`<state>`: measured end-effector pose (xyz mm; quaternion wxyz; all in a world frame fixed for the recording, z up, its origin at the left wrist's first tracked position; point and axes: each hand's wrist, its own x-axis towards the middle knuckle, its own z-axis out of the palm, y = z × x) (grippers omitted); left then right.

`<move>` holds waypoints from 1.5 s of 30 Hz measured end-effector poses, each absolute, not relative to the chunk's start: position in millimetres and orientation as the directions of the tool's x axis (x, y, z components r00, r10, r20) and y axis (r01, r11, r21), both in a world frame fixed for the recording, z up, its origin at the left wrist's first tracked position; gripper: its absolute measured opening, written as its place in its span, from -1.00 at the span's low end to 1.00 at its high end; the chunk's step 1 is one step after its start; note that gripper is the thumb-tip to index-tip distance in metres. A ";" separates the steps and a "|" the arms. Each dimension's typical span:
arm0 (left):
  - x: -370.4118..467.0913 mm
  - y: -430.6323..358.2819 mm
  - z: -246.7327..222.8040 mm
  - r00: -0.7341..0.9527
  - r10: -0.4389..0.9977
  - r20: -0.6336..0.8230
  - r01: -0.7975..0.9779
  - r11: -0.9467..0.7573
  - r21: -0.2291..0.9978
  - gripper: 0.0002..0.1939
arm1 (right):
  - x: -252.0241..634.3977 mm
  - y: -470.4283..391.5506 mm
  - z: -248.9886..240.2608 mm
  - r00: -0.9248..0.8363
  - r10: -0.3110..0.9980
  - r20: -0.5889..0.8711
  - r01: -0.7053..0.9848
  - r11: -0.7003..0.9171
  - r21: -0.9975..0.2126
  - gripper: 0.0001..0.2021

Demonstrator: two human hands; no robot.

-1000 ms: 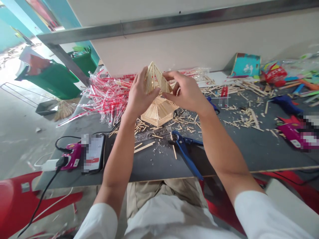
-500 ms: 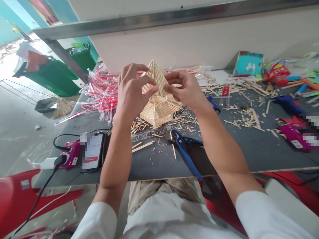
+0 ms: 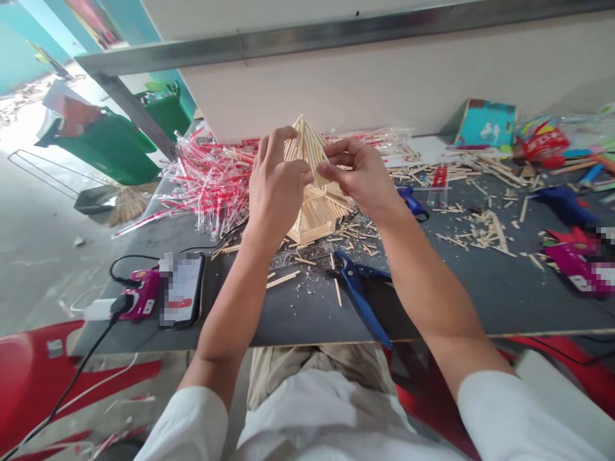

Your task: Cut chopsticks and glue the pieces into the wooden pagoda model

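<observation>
Rightward, closer to the cone [image 3: 311,146], the left hand [image 3: 273,186] has been moved since the earlier frame, while the right hand [image 3: 362,174] is kept at the other side. Above the base [image 3: 319,221], which is set left of the middle of the bench [image 3: 307,320] and toward its far edge, the cone is seen upright, tip up. Its right side is pinched low down between the right thumb and fingers, nearly closed. The left hand is held half open, fingers curled around the left side; whether the cone is touched by it cannot be told.

In front of the base, a ruler [image 3: 284,258] is partly covered by scraps. The blue cutter [image 3: 359,294] is laid slanting to the near edge. Toward the left edge, a phone [image 3: 184,291] is placed beside a socket box [image 3: 144,293], into which plugs are pushed. Red-and-clear wrappers [image 3: 214,182] are heaped at the far left corner. Along the far edge, to the right, a turquoise board [image 3: 487,123] is leaned near a red packet [image 3: 546,146].
</observation>
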<state>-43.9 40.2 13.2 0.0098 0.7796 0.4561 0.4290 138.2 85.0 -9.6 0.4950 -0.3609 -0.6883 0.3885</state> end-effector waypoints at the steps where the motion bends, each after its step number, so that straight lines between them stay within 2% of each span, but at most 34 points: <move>1: -43.3 40.3 13.5 0.220 0.717 0.662 0.719 -0.578 0.386 -0.90 | 137.8 84.6 -9.4 -0.241 0.882 0.404 0.097 0.436 -0.895 -0.59; 5: -41.6 40.7 14.8 0.251 0.688 0.681 0.762 -0.574 0.300 -0.79 | 135.8 82.7 -8.2 -0.222 0.898 0.379 0.053 0.399 -0.915 -0.57; 13: -40.8 38.3 12.4 0.214 0.701 0.680 0.680 -0.607 0.412 -0.86 | 140.4 83.6 -7.1 -0.199 0.890 0.411 0.100 0.435 -0.895 -0.65; 17: -46.6 31.5 21.4 0.243 0.728 0.641 0.719 -0.579 0.385 -0.89 | 154.8 83.4 0.3 -0.185 0.887 0.424 0.169 0.454 -0.875 -0.67; 21: -61.5 22.6 37.2 0.264 0.776 0.572 0.792 -0.513 0.331 -0.86 | 182.2 87.9 9.1 -0.052 0.887 0.460 0.255 0.457 -0.852 -0.69; 23: -70.5 20.6 42.3 0.265 0.780 0.567 0.804 -0.504 0.317 -0.81 | 197.4 89.0 14.4 -0.011 0.871 0.490 0.318 0.468 -0.825 -0.72; 26: -81.7 21.8 44.1 0.243 0.797 0.553 0.820 -0.473 0.323 -0.62 | 211.6 81.2 26.9 0.005 0.832 0.554 0.433 0.498 -0.751 -0.75; 30: -88.8 27.0 42.2 0.296 0.851 0.434 0.834 -0.452 0.317 -0.41 | 198.1 48.2 47.8 -0.031 0.810 0.585 0.492 0.522 -0.697 -0.78; 31: -89.5 28.1 42.3 0.314 0.856 0.411 0.830 -0.458 0.318 -0.40 | 188.7 37.6 50.9 -0.101 0.828 0.552 0.495 0.523 -0.693 -0.79; 33: -90.4 29.5 43.7 0.330 0.855 0.400 0.823 -0.468 0.321 -0.42 | 165.4 17.4 51.4 -0.433 0.826 0.361 0.478 0.550 -0.685 -0.82; 35: -92.1 29.2 47.0 0.332 0.849 0.412 0.822 -0.475 0.316 -0.47 | 141.5 2.7 43.8 -0.792 0.609 0.045 0.449 0.631 -0.633 -0.83; 36: -93.4 28.2 49.3 0.334 0.848 0.413 0.824 -0.475 0.310 -0.51 | 131.5 -1.5 37.7 -0.874 0.469 -0.123 0.451 0.692 -0.564 -0.79; 37: -95.1 26.7 51.8 0.334 0.851 0.407 0.829 -0.470 0.302 -0.55 | 123.6 -3.6 30.9 -0.888 0.392 -0.241 0.460 0.745 -0.483 -0.72; 38: -97.1 24.8 54.5 0.329 0.856 0.398 0.839 -0.459 0.293 -0.58 | 118.0 -3.7 24.1 -0.870 0.376 -0.319 0.482 0.782 -0.394 -0.70; 40: -101.9 20.3 59.7 0.313 0.873 0.375 0.863 -0.426 0.272 -0.62 | 113.7 0.5 12.9 -0.819 0.432 -0.378 0.542 0.799 -0.260 -0.75; 45: -114.2 12.3 66.1 0.268 0.898 0.348 0.884 -0.373 0.281 -0.67 | 119.4 13.1 3.4 -0.700 0.549 -0.458 0.674 0.719 -0.168 -0.81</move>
